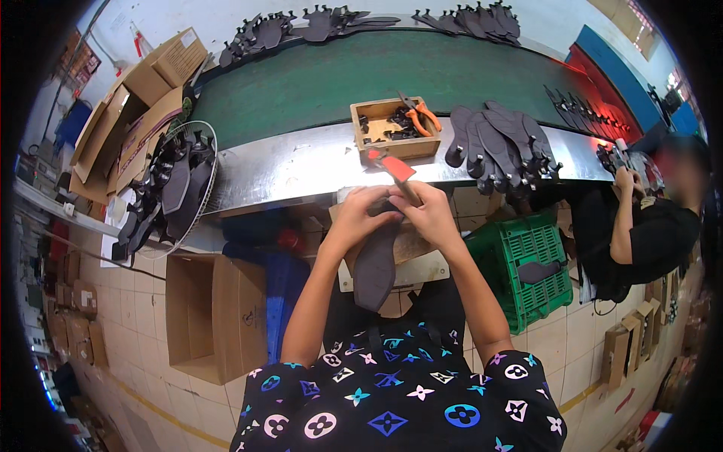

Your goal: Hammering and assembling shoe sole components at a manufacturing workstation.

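Note:
My left hand [360, 214] grips a dark grey sandal sole [374, 267] near its upper end, and the sole hangs down toward my lap. My right hand [431, 214] is closed around the wooden handle of a hammer-like tool with a red head [397, 167], which points up and away from me. Both hands are close together, with fingers nearly meeting above the sole. Under them is a wooden block on a pale board [431, 273]. What the fingertips pinch between them is partly hidden.
A wooden box [358, 119] with small black parts and orange-handled pliers [422, 117] stands on the metal ledge. Soles [501, 143] lie beside it; more fill a wire basket [213, 184]. A green crate [520, 248], a cardboard box [242, 324] and a co-worker [640, 226] flank me.

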A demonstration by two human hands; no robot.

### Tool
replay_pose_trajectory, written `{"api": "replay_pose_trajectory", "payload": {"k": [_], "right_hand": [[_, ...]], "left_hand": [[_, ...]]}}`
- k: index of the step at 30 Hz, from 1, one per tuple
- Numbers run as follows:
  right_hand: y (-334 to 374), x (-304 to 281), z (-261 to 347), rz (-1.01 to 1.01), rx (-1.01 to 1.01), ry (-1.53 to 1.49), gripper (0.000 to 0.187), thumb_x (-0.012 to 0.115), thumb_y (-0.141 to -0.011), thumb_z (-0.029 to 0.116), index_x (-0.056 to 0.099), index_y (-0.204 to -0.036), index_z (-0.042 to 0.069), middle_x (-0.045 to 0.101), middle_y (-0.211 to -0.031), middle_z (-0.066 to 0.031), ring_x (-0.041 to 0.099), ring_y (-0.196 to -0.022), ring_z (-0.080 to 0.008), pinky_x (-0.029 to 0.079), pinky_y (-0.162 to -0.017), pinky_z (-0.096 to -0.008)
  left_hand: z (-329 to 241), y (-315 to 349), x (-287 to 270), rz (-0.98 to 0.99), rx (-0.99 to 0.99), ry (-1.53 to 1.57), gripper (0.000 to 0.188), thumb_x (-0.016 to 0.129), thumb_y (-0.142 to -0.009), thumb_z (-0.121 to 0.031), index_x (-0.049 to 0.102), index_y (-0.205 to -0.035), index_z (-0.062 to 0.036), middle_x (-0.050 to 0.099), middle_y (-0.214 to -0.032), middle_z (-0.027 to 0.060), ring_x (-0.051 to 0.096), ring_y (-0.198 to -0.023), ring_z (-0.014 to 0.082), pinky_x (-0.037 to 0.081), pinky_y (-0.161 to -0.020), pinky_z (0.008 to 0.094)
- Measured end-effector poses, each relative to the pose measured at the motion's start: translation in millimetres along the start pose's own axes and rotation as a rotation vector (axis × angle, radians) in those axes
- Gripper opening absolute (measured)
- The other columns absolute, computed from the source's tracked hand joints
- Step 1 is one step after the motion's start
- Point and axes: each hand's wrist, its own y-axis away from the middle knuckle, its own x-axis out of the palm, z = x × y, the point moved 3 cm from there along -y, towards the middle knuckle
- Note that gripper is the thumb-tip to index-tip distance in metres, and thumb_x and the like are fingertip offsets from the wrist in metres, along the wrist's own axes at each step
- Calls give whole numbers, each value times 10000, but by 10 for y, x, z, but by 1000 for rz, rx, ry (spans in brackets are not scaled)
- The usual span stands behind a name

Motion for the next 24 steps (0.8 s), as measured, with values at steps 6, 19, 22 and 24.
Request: {"api": "replay_pose_trajectory", "payload": {"k": [6,19,22,24], "right_hand": [[72,-135,126,-131,16,-70,217,707,-883,120,685,-1034,-34,715,-885,-101,654,-781,-120,516,-723,-288],[-57,4,-8,84,-140,240,222,663,-822,16,656,-1043,4,660,-886,-155,649,-803,-300,498,-725,-369],[-36,11,71,98,-190,436,258,639,-784,-49,643,-1040,-10,646,-950,-138,642,-868,-326,496,-770,-367],[-27,2,91,86,-200,465,267,628,-762,-58,637,-1023,-3,624,-952,-146,621,-881,-371,492,-770,-381]], "left_hand": [[55,-144,158,61,-9,41,336,765,-742,-157,689,-1037,-17,696,-1040,162,635,-1009,319,481,-881,400],[-70,129,-14,-210,-163,72,284,755,-786,-75,703,-1061,-26,695,-944,175,691,-835,272,517,-742,342],[-131,129,-54,-145,-184,53,281,767,-793,-103,695,-1051,-16,689,-896,178,678,-775,248,516,-708,349],[-141,127,-64,-156,-218,61,269,776,-803,-128,689,-1024,-1,681,-825,167,658,-714,220,515,-678,345]]}}
